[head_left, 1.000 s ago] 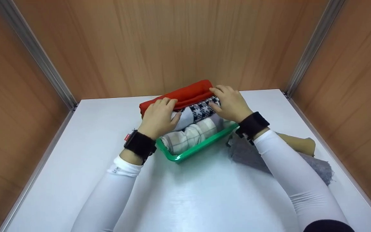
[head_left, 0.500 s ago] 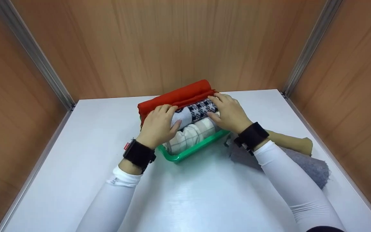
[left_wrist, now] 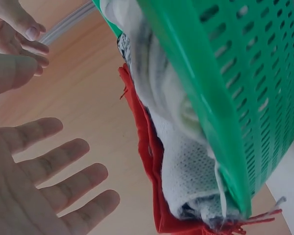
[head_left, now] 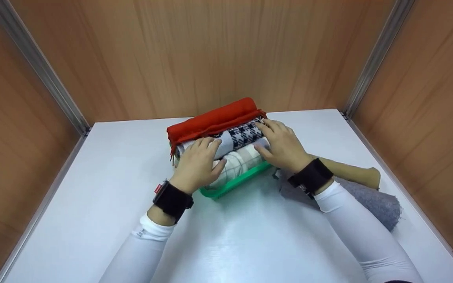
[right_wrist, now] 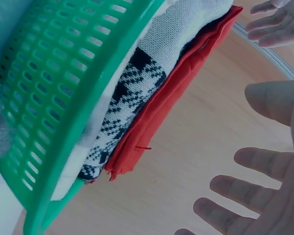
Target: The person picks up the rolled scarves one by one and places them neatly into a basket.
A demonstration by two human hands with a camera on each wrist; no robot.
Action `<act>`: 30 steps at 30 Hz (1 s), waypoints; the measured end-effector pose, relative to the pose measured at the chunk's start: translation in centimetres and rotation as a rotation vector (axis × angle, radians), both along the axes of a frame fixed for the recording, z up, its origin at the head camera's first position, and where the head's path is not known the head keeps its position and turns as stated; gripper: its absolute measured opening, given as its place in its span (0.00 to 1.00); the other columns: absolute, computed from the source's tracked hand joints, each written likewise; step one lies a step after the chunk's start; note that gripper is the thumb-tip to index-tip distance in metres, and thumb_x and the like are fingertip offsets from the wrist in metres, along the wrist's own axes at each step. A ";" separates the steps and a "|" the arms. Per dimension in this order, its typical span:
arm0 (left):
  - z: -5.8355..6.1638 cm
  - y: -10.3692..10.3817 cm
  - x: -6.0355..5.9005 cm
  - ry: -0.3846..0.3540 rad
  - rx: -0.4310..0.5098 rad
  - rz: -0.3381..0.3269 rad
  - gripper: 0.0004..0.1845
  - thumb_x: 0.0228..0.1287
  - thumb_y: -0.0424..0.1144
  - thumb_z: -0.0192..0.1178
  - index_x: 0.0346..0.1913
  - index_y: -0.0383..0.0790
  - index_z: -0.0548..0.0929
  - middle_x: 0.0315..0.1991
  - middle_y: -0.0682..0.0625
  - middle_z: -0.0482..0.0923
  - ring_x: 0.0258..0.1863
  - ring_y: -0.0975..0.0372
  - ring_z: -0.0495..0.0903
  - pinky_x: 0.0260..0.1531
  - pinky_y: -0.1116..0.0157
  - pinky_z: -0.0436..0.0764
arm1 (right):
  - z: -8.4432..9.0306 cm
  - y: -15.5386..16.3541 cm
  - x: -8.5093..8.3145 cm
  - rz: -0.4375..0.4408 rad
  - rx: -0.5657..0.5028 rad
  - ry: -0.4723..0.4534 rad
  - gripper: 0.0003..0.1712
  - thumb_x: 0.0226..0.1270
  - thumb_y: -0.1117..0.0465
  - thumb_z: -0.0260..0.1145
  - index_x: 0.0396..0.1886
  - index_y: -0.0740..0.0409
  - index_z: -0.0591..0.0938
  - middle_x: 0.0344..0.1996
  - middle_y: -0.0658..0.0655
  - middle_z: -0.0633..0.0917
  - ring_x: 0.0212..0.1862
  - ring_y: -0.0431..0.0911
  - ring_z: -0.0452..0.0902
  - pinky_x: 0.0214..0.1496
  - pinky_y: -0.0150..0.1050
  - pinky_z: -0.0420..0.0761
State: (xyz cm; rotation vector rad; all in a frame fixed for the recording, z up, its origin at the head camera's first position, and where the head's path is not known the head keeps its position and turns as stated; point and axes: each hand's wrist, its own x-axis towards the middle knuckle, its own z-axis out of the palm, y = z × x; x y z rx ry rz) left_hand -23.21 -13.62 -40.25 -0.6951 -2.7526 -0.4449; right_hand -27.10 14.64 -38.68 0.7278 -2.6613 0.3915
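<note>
A green perforated basket [head_left: 239, 181] sits at an angle near the back of the table, holding rolled scarves. A red fringed scarf [head_left: 214, 118] lies at its back, a black-and-white patterned knit scarf [head_left: 246, 134] in the middle, and a white checked cloth roll [head_left: 240, 162] at the front. My left hand [head_left: 196, 164] hovers over the basket's left end with fingers extended. Over the right end is my right hand [head_left: 284, 146], its fingers spread and slightly bent. Both wrist views show a gap between the fingers and the scarves; neither hand holds anything.
Right of the basket, partly beneath my right forearm, lie a grey cloth roll [head_left: 374, 202] and an olive cloth roll [head_left: 354, 173]. Wood-grain panels [head_left: 218, 55] enclose the white table [head_left: 226, 243] at the back and both sides.
Both hands have drawn back from the red scarf toward the basket's front, uncovering more of it. The scarves and basket stay nearly in place.
</note>
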 end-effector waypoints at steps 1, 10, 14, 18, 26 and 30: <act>0.0 0.1 0.1 -0.003 -0.001 -0.004 0.35 0.78 0.54 0.63 0.79 0.38 0.73 0.75 0.38 0.76 0.76 0.43 0.73 0.77 0.41 0.74 | -0.1 0.1 0.1 0.000 0.000 0.006 0.38 0.76 0.49 0.70 0.80 0.59 0.74 0.77 0.69 0.75 0.77 0.67 0.71 0.76 0.71 0.72; -0.6 0.8 1.1 0.055 0.013 -0.037 0.33 0.77 0.52 0.63 0.76 0.38 0.75 0.71 0.38 0.79 0.72 0.42 0.76 0.74 0.41 0.76 | -0.9 1.4 1.2 0.002 -0.019 0.018 0.37 0.76 0.50 0.71 0.78 0.61 0.75 0.75 0.70 0.76 0.76 0.68 0.71 0.75 0.72 0.72; -1.0 1.2 1.5 0.075 0.017 -0.053 0.33 0.77 0.53 0.63 0.75 0.38 0.76 0.70 0.38 0.80 0.71 0.42 0.78 0.73 0.41 0.77 | -1.1 1.6 1.8 -0.001 -0.028 -0.020 0.37 0.77 0.48 0.70 0.79 0.60 0.74 0.76 0.69 0.75 0.77 0.67 0.70 0.76 0.72 0.71; -1.4 1.7 1.8 0.092 0.008 -0.063 0.33 0.76 0.54 0.64 0.75 0.37 0.77 0.69 0.38 0.81 0.70 0.43 0.78 0.73 0.42 0.78 | -1.5 1.8 2.2 0.001 -0.047 -0.016 0.38 0.77 0.48 0.71 0.79 0.59 0.73 0.76 0.68 0.75 0.77 0.67 0.71 0.76 0.72 0.71; -2.1 2.4 2.3 0.100 0.021 -0.077 0.32 0.75 0.52 0.67 0.74 0.37 0.78 0.67 0.39 0.82 0.68 0.43 0.80 0.70 0.42 0.80 | -2.2 2.1 2.9 0.004 -0.064 0.027 0.39 0.76 0.49 0.72 0.79 0.59 0.74 0.75 0.69 0.77 0.76 0.68 0.73 0.73 0.73 0.73; -2.3 2.7 2.5 0.133 0.027 -0.068 0.32 0.74 0.52 0.68 0.73 0.38 0.79 0.66 0.40 0.83 0.66 0.44 0.81 0.68 0.43 0.81 | -2.6 2.3 3.2 -0.001 -0.067 0.053 0.38 0.75 0.50 0.73 0.78 0.61 0.75 0.74 0.69 0.77 0.74 0.68 0.74 0.72 0.73 0.74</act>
